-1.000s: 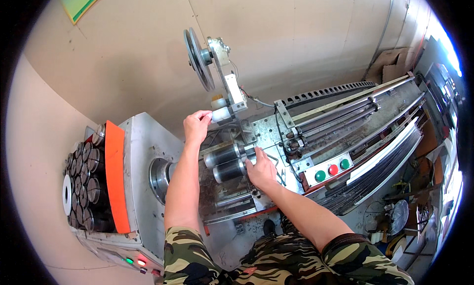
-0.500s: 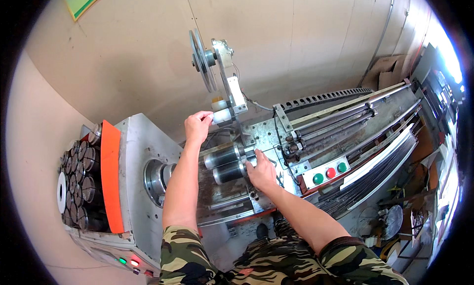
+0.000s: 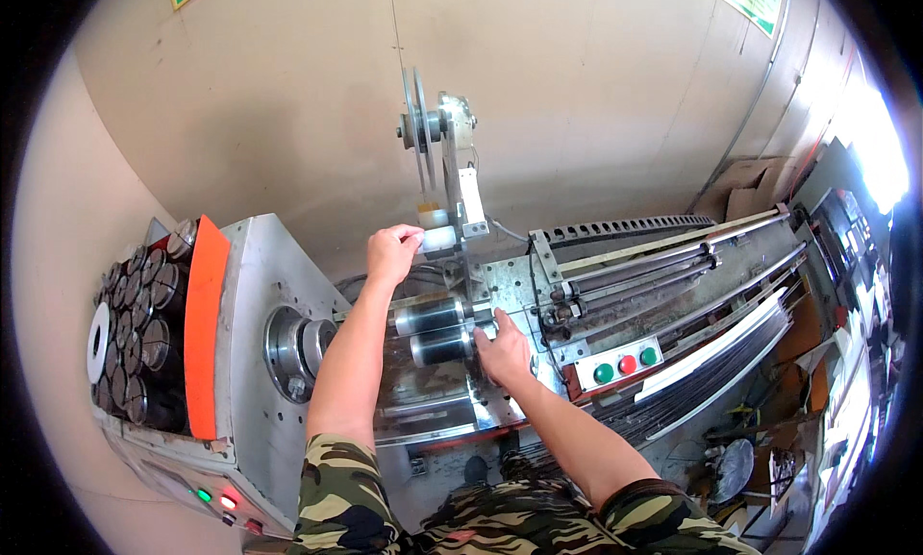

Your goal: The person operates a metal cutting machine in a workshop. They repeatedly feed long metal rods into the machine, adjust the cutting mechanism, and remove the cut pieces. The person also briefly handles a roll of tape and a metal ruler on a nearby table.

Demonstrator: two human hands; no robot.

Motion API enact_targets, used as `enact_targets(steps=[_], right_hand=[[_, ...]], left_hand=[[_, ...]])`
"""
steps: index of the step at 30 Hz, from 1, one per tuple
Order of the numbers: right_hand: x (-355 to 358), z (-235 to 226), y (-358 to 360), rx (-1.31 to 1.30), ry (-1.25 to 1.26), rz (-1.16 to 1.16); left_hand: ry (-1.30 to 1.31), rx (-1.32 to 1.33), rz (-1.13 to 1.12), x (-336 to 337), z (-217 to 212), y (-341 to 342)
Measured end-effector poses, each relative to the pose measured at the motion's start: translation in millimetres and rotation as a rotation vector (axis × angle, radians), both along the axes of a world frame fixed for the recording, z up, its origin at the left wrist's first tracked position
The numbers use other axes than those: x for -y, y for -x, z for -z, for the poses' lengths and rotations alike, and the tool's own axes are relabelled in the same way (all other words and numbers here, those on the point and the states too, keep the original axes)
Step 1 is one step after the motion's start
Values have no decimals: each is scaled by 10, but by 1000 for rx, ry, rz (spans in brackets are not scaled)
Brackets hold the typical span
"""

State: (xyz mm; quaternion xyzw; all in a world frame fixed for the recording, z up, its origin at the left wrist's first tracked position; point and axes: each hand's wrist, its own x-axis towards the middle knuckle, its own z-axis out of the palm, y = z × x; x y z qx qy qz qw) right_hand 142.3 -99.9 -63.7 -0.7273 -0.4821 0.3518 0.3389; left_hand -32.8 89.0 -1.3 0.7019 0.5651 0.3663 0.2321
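My left hand [image 3: 392, 253] is at the end of a white roller [image 3: 438, 239] on the machine's upright arm. Its thumb and forefinger are pinched together; whatever lies between them is too small to make out. My right hand [image 3: 506, 353] reaches to the right end of two dark, shiny cylinders [image 3: 437, 349] lying side by side. Thumb and forefinger are apart there, close to the metal plate [image 3: 505, 278]; the other fingers are partly hidden. Above the white roller, a thin double-disc reel [image 3: 417, 127] is mounted on the upright arm.
An orange panel [image 3: 205, 329] stands beside stacked dark metal cylinders [image 3: 139, 324] on the left housing. A round chuck [image 3: 288, 353] faces the cylinders. Green and red buttons [image 3: 627, 364] sit on the front right, near long thin strips [image 3: 683, 382]. Rails [image 3: 663, 267] run off to the right.
The whole view has shifted slightly, with more wall showing on top. Both hands keep nearly the same places on the machine, the left at the white roller, the right at the cylinder ends.
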Motion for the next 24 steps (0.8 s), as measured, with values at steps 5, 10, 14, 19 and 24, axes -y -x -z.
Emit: enact_targets(steps=[5, 10, 14, 19, 24], right_hand=[[-4, 75, -3, 13, -71, 27], [-22, 68, 13, 38, -54, 25], [-54, 227, -11, 123, -78, 49], [-77, 280, -18, 93, -33, 59], [-74, 261, -1, 130, -37, 60]], left_hand=[[20, -38, -1, -17, 13, -18], [-47, -45, 19, -32, 82, 25], [19, -74, -10, -14, 43, -31], [36, -49, -4, -35, 89, -21], [-59, -109, 8, -85, 183, 13]])
